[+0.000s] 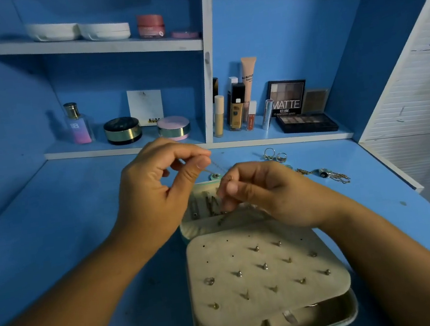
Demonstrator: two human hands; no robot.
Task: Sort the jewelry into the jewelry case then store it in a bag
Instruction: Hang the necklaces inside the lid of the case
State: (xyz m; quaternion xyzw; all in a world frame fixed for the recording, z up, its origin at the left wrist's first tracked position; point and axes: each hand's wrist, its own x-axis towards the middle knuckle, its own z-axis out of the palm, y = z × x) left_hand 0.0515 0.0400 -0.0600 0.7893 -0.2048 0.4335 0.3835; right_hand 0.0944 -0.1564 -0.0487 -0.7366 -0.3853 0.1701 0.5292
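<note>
**Chain stretched between both hands, right above the far half of the case**

The left hand pinches one end of a thin chain between thumb and forefinger, its other fingers curled in. The right hand pinches the same chain lower down with its fingertips, so both grips are closed on it. The chain's long axis slopes from the left grip, higher and farther away, down to the right grip, lower and closer to the person.

The open case lies on the blue counter. Its far half sits straight below the right hand, and other necklaces lie in it, running front to back. That looks like where the chain belongs. The right grip is the nearer one, hanging just over that half, while the left grip is off its left edge.

The next move probably means swinging the left end round so the chain lines up with the necklaces there, then lowering it without catching them. Whether its lower end touches the case is hidden by the right fingers.

The near panel holds rows of studs. Two rings and a pendant necklace wait unsorted on the counter beyond the right hand. No bag is in sight.
</note>
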